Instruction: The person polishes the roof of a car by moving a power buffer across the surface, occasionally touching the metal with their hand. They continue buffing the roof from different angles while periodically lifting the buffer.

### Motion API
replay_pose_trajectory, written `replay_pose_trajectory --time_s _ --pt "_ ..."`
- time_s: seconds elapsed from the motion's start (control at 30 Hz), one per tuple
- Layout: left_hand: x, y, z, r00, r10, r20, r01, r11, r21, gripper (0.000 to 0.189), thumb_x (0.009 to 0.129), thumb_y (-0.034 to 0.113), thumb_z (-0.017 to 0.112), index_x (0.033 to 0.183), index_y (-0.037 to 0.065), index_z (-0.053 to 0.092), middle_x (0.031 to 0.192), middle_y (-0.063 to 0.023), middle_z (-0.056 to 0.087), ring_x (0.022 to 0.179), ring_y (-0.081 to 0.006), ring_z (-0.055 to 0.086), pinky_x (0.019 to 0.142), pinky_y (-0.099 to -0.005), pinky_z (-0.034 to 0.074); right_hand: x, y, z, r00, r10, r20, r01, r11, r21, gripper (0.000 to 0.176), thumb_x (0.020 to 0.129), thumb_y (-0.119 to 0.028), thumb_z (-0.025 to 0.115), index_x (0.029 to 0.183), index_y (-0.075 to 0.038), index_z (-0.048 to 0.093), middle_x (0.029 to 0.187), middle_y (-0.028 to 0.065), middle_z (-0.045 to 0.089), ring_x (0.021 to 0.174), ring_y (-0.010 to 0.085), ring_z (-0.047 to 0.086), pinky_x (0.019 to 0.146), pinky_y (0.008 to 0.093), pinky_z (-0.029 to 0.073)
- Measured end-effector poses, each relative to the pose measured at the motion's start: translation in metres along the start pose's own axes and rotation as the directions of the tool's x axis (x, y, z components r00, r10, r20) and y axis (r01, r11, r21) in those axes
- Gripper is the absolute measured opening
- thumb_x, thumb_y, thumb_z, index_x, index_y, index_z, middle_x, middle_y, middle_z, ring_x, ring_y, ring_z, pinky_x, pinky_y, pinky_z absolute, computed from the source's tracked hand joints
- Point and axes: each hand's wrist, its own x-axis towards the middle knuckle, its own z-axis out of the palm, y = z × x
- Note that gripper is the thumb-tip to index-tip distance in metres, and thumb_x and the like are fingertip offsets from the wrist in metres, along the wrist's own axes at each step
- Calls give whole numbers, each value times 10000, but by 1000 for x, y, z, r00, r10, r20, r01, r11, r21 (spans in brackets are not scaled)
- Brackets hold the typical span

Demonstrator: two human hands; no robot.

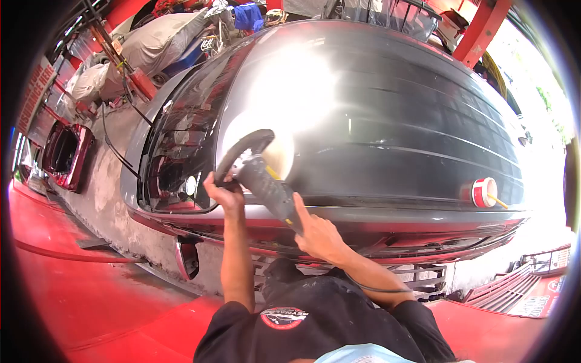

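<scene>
A dark car polisher (264, 186) with a curved front handle rests over the front side of a grey vehicle's roof (387, 166). Its pale round pad (282, 156) lies against the paint near the windshield's upper edge. My left hand (226, 195) is closed round the near end of the curved handle. Farther right, my right hand (319, 235) grips the rear of the polisher's body, with one finger stretched along it. The pad's underside is hidden, and glare whitens part of the roof beyond it.
A white and red tub (484, 192) with a yellow stick sits on the roof's right end. The side mirror (187, 257) juts out at lower left. A dark red car part (68, 157) stands on the floor. Covered vehicles (160, 45) are behind; a red post (484, 33) rises at right.
</scene>
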Motion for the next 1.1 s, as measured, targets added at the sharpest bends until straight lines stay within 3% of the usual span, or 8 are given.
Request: replay_pose_trajectory --time_s 0.1,0.3,0.33,0.43,0.63,0.9,0.97,1.1 --pt "-40 -27 57 975 -94 -203 102 994 26 271 913 289 443 730 102 512 675 -15 509 616 -115 453 581 -247 382 -37 16 -24 985 172 0 -172 984 51 930 758 -137 622 1523 -84 95 929 292 642 875 464 631 794 531 493" --pt "-114 -129 107 981 -195 -23 196 964 180 368 955 329 414 933 22 615 903 -59 596 888 -174 540 832 -328 421 -109 62 -65 915 343 -213 -307 933 185 971 722 -106 645 1523 -76 97 987 321 642 892 483 633 802 494 506" --pt "-110 -150 92 882 -331 335 286 942 178 311 935 298 466 915 27 618 931 -53 586 915 -167 528 867 -323 409 -117 69 -71 922 332 -200 -297 937 186 971 722 -106 645 1523 -76 97 987 321 642 892 483 633 802 494 506" --pt "-162 -177 178 921 -379 87 342 897 282 285 927 268 534 987 13 648 999 -39 608 999 -154 529 959 -308 374 -143 84 -89 841 422 -338 -350 901 254 961 718 -64 627 1523 -84 103 965 317 647 868 498 631 780 491 504" --pt "-211 -214 262 770 -579 268 532 815 231 256 834 233 588 641 67 556 658 36 482 652 -84 425 623 -256 335 -174 100 -101 656 483 -580 -406 874 268 965 718 -36 604 1534 -121 96 1008 293 652 896 460 649 809 467 490" --pt "-198 -189 234 810 -509 290 455 858 238 240 844 177 578 645 42 567 657 24 492 657 -77 428 618 -254 331 -173 96 -82 699 470 -539 -385 883 270 970 726 -42 607 1538 -98 79 1064 278 637 911 437 646 850 455 482" --pt "-194 -170 220 872 -488 24 477 861 174 206 844 134 570 672 20 554 717 1 516 731 -83 451 661 -251 344 -166 90 -74 720 477 -504 -398 879 263 963 734 -58 616 1536 -84 84 1019 279 650 898 446 649 832 460 491" --pt "-157 -156 154 898 -335 286 262 928 265 195 850 105 520 686 0 513 755 -21 518 750 -103 442 719 -240 355 -148 68 -68 770 510 -382 -485 858 169 960 741 -90 643 1529 -72 96 1001 279 661 903 455 653 790 469 512"
